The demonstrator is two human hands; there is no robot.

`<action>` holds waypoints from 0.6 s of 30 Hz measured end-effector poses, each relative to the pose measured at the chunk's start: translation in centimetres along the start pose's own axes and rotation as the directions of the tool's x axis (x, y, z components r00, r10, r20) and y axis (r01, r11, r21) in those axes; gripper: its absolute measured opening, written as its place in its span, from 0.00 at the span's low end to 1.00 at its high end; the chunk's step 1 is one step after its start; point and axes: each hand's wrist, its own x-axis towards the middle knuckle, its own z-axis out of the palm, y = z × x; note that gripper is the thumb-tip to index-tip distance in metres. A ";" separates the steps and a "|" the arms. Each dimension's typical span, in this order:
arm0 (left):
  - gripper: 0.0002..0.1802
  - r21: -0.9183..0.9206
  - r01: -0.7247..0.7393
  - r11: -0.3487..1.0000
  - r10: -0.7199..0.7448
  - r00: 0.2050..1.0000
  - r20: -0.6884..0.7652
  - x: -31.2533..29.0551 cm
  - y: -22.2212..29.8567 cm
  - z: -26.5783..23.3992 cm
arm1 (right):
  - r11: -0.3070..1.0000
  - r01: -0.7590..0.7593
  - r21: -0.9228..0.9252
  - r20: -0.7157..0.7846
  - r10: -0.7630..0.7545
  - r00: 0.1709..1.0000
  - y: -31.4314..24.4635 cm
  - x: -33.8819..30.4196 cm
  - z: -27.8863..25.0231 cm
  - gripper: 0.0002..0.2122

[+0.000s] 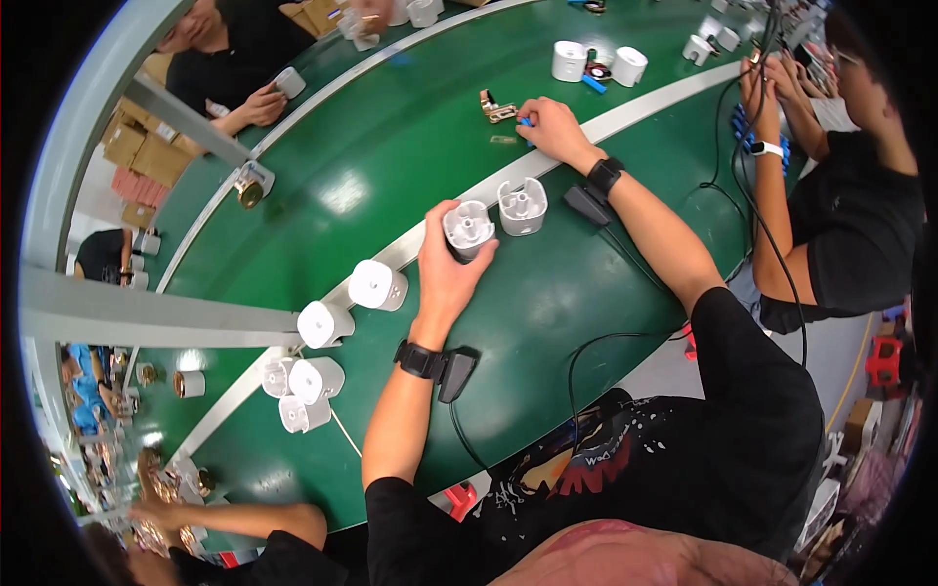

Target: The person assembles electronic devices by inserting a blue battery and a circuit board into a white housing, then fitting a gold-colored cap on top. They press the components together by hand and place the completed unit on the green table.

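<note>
My left hand [447, 269] grips a white plastic cylinder housing [468, 228] with its open end up, near the white strip of the green belt [391, 176]. Right beside it stands a second white housing [522, 206]. My right hand [552, 127] reaches farther out and pinches a small blue part [526, 122], close to a small brass-coloured metal piece [496, 109]. Both wrists wear black bands with cabled black sensor boxes.
More white housings [377, 285] lie along the strip to the left, and two [570, 61] stand farther away. A person at the right [850, 195] works with cables. Others sit across the belt at top left and at the lower left.
</note>
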 end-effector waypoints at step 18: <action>0.37 -0.030 0.055 0.998 -0.062 0.945 -0.322 3.1 -2.8 1.4 | 0.083 -0.206 0.975 0.208 -0.015 0.978 -7.4 -2.9 -1.5 0.13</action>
